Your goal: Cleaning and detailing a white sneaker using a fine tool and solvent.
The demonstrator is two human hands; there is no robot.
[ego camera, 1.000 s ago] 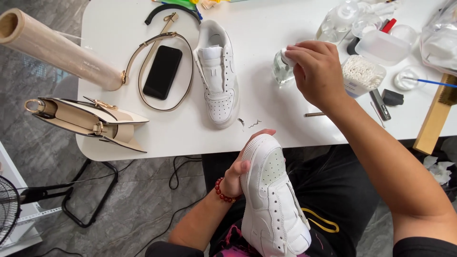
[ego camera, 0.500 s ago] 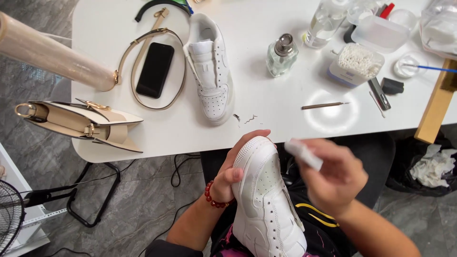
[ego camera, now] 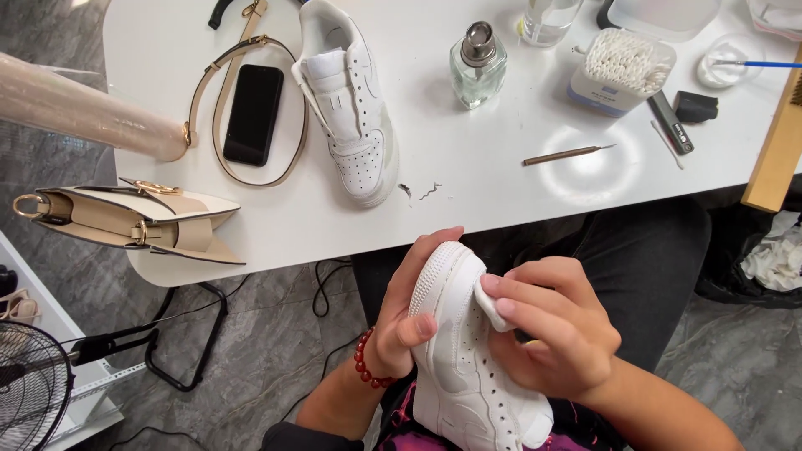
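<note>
1. The white shoe [ego camera: 468, 367] sits low in the picture, on the person's lap, with its toe pointing up to 12 o'clock. It has little round holes on top and a bumpy rubber edge around the toe.
2. The left hand [ego camera: 409, 313] wraps around the shoe at its 9 o'clock side. The thumb presses on the sole edge and the fingers curl behind the toe, holding tight.
3. The right hand [ego camera: 551, 330] is at the shoe's 3 o'clock side. Its fingers pinch a small white pad [ego camera: 491, 307] and press it on the toe.
4. A red bead bracelet [ego camera: 368, 367] is on the left wrist.
5. Up at 12 o'clock is a white table [ego camera: 468, 179]. A second white shoe [ego camera: 351, 108] lies on it.
6. At 11 o'clock from that shoe, a black phone [ego camera: 253, 113] lies inside a tan strap [ego camera: 200, 108].
7. At 1 o'clock stand a glass bottle [ego camera: 478, 65] and a box of cotton swabs [ego camera: 622, 71].
8. A thin stick [ego camera: 568, 154] lies near the table edge.
9. A tan bag [ego camera: 125, 221] lies at 10 o'clock.
</note>
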